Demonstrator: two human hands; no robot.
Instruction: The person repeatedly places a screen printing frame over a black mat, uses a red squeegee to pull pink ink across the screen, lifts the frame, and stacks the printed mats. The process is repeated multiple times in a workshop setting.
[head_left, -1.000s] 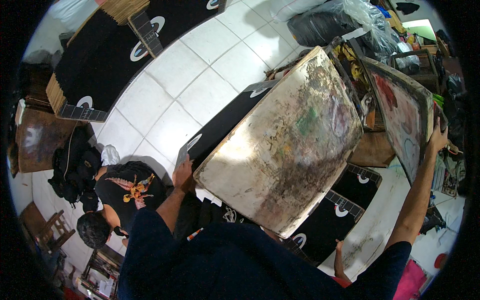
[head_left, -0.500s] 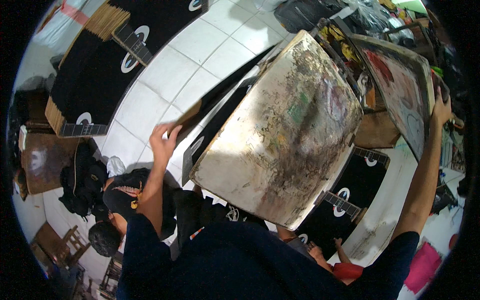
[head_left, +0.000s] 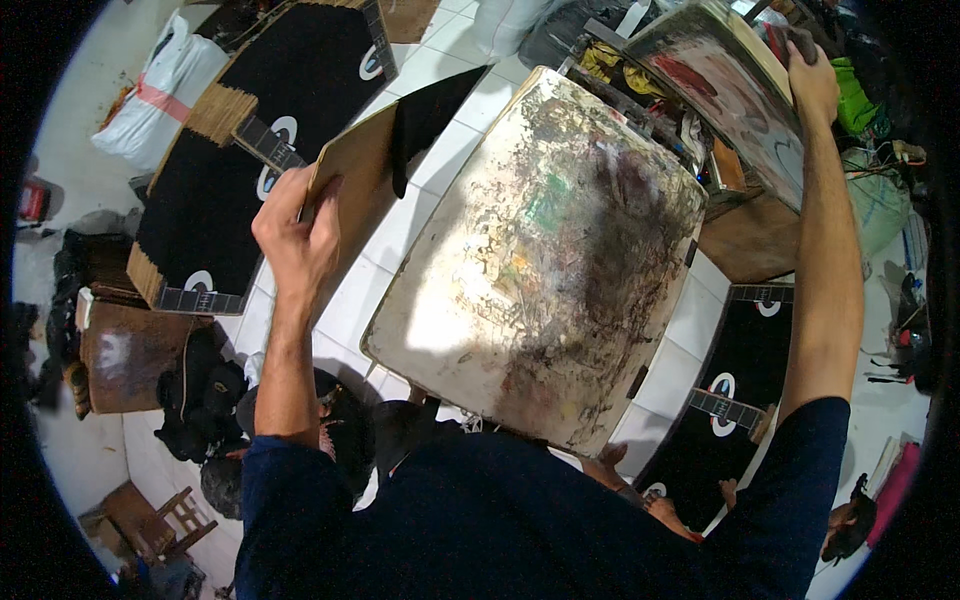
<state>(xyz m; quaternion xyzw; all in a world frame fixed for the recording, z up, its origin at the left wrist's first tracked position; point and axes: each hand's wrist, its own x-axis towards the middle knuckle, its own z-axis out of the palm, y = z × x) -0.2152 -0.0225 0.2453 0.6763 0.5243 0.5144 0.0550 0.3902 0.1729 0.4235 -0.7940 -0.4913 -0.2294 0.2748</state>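
My left hand is closed on the near edge of a thin sheet, brown on one side and black on the other. The sheet is tilted, left of a paint-stained board. That board lies in front of me, its pale top crusted with dark and green patches. Above its far right corner stands a tilted printing screen with red and grey smears. My right hand is closed at the screen's raised outer edge. A dark brown piece shows by the fingers; its kind is unclear.
At the left lie stacked black sheets with white ring prints. More black printed sheets lie at the right, with another person's hands nearby. A person is low at the left. A white sack stands far left.
My left hand has moved up and left with the sheet, which is clear of the stained board's left side. My right hand and the screen have shifted up and left in view.
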